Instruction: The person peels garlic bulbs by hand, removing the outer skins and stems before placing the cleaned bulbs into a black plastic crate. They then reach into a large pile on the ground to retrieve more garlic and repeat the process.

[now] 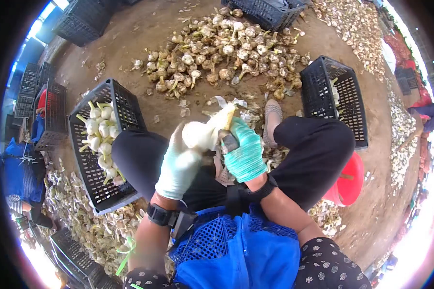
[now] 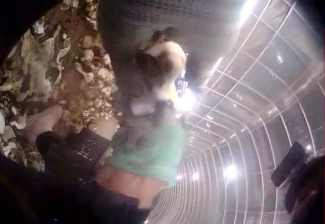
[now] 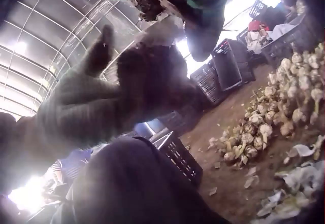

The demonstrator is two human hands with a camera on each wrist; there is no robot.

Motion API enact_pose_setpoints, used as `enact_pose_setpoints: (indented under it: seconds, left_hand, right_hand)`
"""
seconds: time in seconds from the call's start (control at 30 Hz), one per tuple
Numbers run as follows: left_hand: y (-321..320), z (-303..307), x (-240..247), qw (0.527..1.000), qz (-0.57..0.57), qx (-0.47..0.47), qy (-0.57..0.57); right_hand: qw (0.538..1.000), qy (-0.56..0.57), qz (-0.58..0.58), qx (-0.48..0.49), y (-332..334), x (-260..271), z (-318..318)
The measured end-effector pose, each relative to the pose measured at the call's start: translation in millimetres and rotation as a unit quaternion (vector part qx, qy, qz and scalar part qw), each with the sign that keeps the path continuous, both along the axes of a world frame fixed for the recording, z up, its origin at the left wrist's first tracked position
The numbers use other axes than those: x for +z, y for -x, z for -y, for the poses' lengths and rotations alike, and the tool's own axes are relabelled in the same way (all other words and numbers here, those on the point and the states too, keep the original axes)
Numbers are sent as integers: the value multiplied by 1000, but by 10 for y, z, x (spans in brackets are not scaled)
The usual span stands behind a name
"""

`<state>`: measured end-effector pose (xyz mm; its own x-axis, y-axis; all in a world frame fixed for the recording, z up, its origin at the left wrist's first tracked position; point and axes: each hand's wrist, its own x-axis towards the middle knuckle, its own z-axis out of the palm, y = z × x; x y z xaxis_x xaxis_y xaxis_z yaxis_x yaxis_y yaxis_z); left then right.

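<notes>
A pale garlic bulb (image 1: 195,135) with its stalk and loose papery husk (image 1: 222,118) is held between both hands, over the lap. My left hand (image 1: 173,168), in a pale green glove, grips the bulb from the left and is partly blurred. My right hand (image 1: 246,150), in a green knitted glove, pinches the stalk and husk at the upper right. A dark blocky piece (image 1: 230,141) shows at the right thumb. In the left wrist view the bulb (image 2: 173,57) shows between the gloves, dim and blurred.
At left stands a black crate (image 1: 94,185) of clean garlic bulbs (image 1: 101,126); another crate (image 1: 354,89) is at right. Ahead lies a heap of dirty garlic (image 1: 226,53). A red bucket (image 1: 349,180) sits beside the right knee. Husks litter the floor; another person (image 1: 21,168) is far left.
</notes>
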<state>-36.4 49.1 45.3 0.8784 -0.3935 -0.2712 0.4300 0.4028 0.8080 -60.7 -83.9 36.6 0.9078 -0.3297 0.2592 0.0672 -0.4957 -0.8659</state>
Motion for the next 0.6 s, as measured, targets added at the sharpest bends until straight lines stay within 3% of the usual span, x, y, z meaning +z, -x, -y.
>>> enact_pose_setpoints:
  seconds: [0.07,0.13,0.17,0.2,0.23,0.27,0.3,0.33,0.37,0.4,0.47,0.53,0.6]
  left_hand:
    - [-4,75,-170,996,55,40,-49]
    - [-112,72,-226,998,-63,0,30]
    - [-166,99,-247,975,-180,-4,127]
    - [-228,44,-423,954,-231,-33,187]
    - [-283,31,-530,917,-235,-118,298]
    - [-333,36,-612,862,-233,-204,402]
    - [-318,65,-677,861,-235,-206,402]
    - [-304,217,-341,943,-165,-95,272]
    - [-298,313,-169,987,-86,19,131]
    - [-331,195,-446,998,-35,-9,56]
    - [-427,169,-349,987,118,-85,-65]
    - [-475,163,-323,994,-14,-78,-81]
    - [-523,179,-310,985,-24,-125,-117]
  right_hand:
    - [1000,10,3,-13,7,-7,-42]
    - [997,67,33,-7,11,-66,-12]
    - [983,-169,-68,-21,53,-84,24]
    - [903,-393,-168,-36,93,-99,39]
    - [918,-374,-124,-44,69,185,-52]
    - [918,-373,-126,-44,72,131,-27]
    - [944,-319,-79,-41,88,33,24]
    - [963,-264,-31,-41,111,-40,78]
    - [954,-286,-79,-35,111,-62,134]
    - [954,-286,-80,-38,115,-38,146]
    - [978,-180,-104,-4,146,62,118]
    - [979,-182,-88,19,146,-156,204]
    - [937,-193,-292,8,85,-354,342]
